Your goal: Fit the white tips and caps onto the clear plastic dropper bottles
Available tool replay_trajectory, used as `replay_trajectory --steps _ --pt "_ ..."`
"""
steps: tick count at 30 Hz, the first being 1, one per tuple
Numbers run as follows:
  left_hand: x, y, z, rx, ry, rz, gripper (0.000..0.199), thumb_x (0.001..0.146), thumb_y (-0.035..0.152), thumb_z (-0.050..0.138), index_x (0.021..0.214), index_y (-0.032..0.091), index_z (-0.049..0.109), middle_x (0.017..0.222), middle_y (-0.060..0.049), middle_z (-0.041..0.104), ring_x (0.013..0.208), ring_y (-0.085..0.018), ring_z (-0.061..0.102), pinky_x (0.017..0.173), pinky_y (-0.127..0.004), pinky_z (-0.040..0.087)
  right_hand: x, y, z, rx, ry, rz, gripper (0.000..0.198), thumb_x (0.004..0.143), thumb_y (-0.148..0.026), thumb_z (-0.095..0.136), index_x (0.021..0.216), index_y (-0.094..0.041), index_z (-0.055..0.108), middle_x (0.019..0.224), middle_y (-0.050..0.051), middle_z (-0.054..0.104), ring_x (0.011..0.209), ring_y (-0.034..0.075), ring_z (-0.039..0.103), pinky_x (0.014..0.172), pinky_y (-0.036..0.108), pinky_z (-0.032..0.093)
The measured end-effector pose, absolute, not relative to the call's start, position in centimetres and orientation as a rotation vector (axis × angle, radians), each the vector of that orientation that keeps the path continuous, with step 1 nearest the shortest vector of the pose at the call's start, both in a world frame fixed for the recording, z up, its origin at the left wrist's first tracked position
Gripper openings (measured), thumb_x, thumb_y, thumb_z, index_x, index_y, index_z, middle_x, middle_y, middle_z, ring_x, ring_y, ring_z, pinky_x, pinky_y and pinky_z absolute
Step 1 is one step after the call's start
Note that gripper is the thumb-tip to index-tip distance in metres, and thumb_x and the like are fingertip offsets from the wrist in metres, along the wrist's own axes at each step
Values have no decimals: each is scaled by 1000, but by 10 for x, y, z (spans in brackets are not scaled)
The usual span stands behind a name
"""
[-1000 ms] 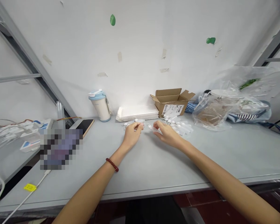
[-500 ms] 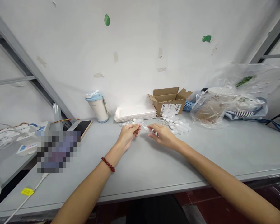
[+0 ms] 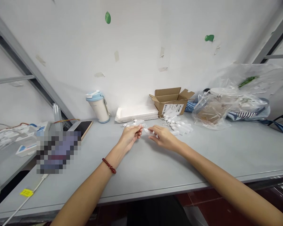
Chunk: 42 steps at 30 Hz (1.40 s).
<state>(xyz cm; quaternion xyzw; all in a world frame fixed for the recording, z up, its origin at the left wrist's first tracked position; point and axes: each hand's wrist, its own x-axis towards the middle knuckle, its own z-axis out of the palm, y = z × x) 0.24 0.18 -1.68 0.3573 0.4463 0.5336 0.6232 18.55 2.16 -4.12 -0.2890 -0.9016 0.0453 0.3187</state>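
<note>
Over the middle of the grey table, my left hand (image 3: 129,135) is closed in a pinch on the thin loop of a small translucent white tube. Facing it, my right hand (image 3: 164,137) has its thumb and fingers closed around the body of that white tube (image 3: 147,131), whose rounded end points to the left hand. Just right of my right hand lies a pile of similar white tubes (image 3: 182,128), reaching up against the cardboard box. A few more tubes with thin loops (image 3: 137,121) lie behind my left fingertips, partly hidden.
At the back are a flat white stack (image 3: 136,113), an open cardboard box (image 3: 171,97) and a blue-lidded cup (image 3: 98,106). Clear plastic bags (image 3: 212,110) lie right. A phone (image 3: 84,128), a blurred-out patch and a white cable (image 3: 25,201) are left.
My right hand has closed on the tube's body, its thumb and fingers nearer together. The tube has tilted slightly and come closer to my left fingertips. My left hand stays nearly still.
</note>
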Motion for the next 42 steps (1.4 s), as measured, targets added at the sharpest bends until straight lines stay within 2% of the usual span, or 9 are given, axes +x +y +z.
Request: replay_trajectory --steps 14,22,42 --pt "4 1 -13 803 1022 1213 16 82 13 60 68 6 63 59 -1 56 51 -5 52 52 -17 43 184 19 -39 -738 -2404 129 23 86 -20 54 107 -12 55 90 11 63 66 16 58 62 28 46" --pt "5 -1 -9 763 1005 1209 21 84 11 57 64 7 61 58 -2 57 50 -6 53 53 -17 45 183 17 -39 -755 -2385 187 23 86 -19 53 108 -11 55 89 11 62 66 16 58 63 28 47" --pt "4 -1 -10 656 945 1189 19 84 10 58 66 9 63 59 -3 59 53 -7 56 53 -16 48 183 16 -39 -759 -2398 199 24 87 -17 51 110 -13 52 94 12 61 67 17 60 63 30 47"
